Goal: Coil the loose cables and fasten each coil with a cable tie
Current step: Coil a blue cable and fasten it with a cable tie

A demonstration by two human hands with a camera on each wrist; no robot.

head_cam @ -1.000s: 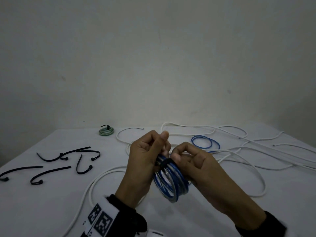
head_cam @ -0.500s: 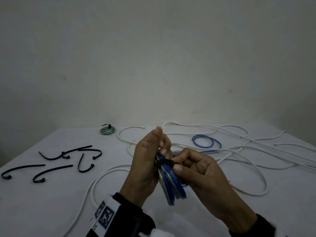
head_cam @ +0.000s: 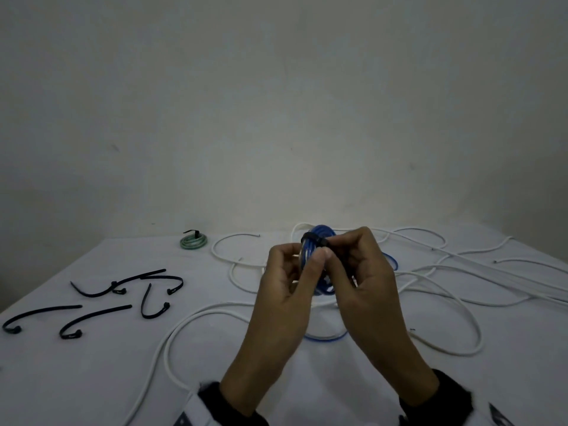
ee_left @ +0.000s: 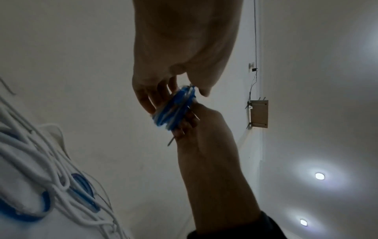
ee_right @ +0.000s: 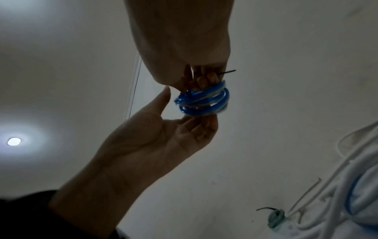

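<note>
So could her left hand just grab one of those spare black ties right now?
Probably not straight away: the left hand holds the blue coil with the right hand. The spare ties lie unobstructed on the table's left.

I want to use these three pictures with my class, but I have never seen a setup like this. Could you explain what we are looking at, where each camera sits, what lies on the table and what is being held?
No machine here: a person works with bare hands, wearing three cameras. The head view looks down at the table; each wrist view looks along a hand, up towards the ceiling. The left hand and right hand hold a blue cable coil up between them, the right pinching a black cable tie wrapped round it. On the table lie loose white cables, spare black ties and a finished green coil.
</note>
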